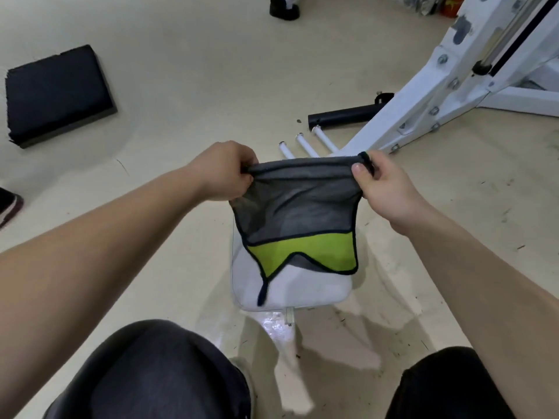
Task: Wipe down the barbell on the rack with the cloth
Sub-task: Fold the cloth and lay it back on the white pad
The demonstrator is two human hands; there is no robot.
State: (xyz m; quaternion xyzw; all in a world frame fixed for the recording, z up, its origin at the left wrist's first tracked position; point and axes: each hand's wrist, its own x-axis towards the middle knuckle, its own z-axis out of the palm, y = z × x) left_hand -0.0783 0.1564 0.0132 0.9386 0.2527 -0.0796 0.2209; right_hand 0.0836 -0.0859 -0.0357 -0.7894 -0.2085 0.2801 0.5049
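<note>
Left hand (222, 172) and right hand (387, 190) each pinch a top corner of the grey-and-lime cloth (299, 216), stretched above a white pad (308, 293); beyond, scuffed beige floor (181, 71), a white rack (423, 95), perhaps a black barbell end (338, 116).

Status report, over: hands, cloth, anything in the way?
Left hand and right hand pinch cloth at its top corners. It hangs over white pad. Barbell not in view; rack frame ahead.

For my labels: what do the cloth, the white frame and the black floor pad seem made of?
Cloth: soft matte fabric, perhaps microfibre; it drapes and creases. Frame: probably white-painted metal; bolts, chipped patches. Pad: perhaps matte foam or rubber; ragged edge.
</note>
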